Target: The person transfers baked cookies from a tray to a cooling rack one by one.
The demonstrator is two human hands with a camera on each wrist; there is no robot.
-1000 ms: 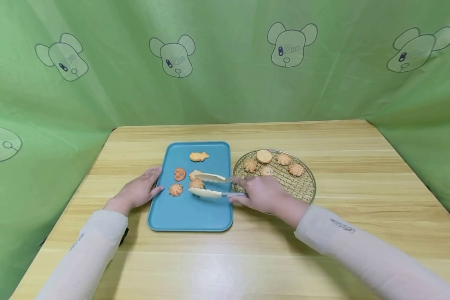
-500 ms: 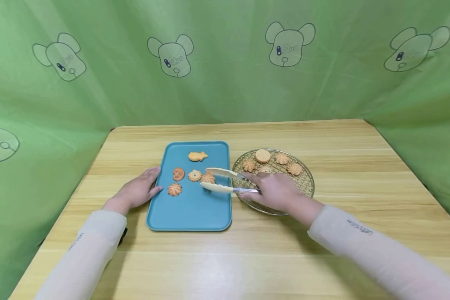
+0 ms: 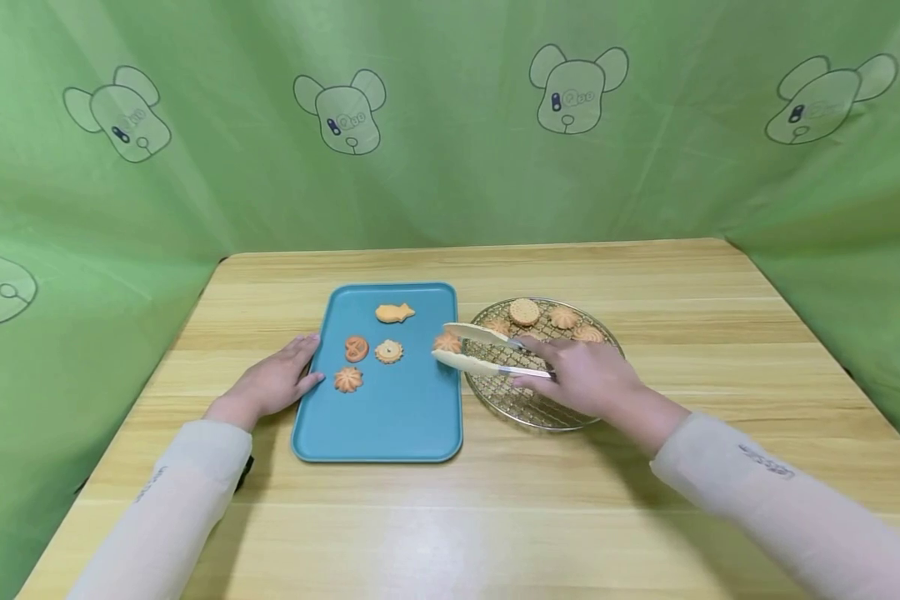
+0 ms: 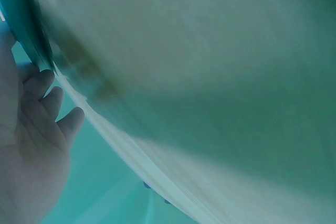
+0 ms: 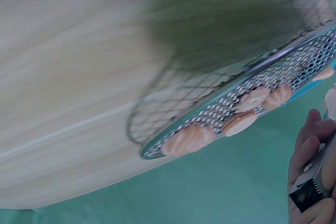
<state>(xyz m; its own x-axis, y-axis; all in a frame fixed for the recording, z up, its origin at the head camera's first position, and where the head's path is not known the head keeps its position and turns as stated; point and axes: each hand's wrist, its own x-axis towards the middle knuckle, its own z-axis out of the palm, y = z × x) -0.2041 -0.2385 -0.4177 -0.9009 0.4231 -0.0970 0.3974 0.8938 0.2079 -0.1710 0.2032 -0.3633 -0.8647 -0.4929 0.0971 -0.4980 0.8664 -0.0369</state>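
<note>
My left hand (image 3: 266, 387) rests against the left edge of the blue tray (image 3: 375, 433), its fingers fairly straight. The left wrist view shows that hand (image 4: 34, 135) beside the tray rim. With my right hand (image 3: 581, 375) I grip metal tongs (image 3: 521, 372) with cream tips. Between the tips sits a fluted, flower-shaped cookie (image 3: 447, 343), above the tray's right rim. On the tray lie a fish-shaped cookie (image 3: 394, 313), a pretzel-shaped cookie (image 3: 356, 348), a round scalloped cookie (image 3: 388, 352) and another flower-shaped cookie (image 3: 348, 380).
A round gold wire rack (image 3: 540, 417) stands right of the tray, partly under my right hand. It bears several cookies, among them a round one (image 3: 524, 312) and a fluted one (image 3: 563, 317). Green curtains (image 3: 450, 192) hang behind the wooden table (image 3: 390, 533).
My right hand has moved right with the tongs, carrying the flower-shaped cookie from mid-tray to the tray's right rim. My left hand has stayed at the tray's left edge.
</note>
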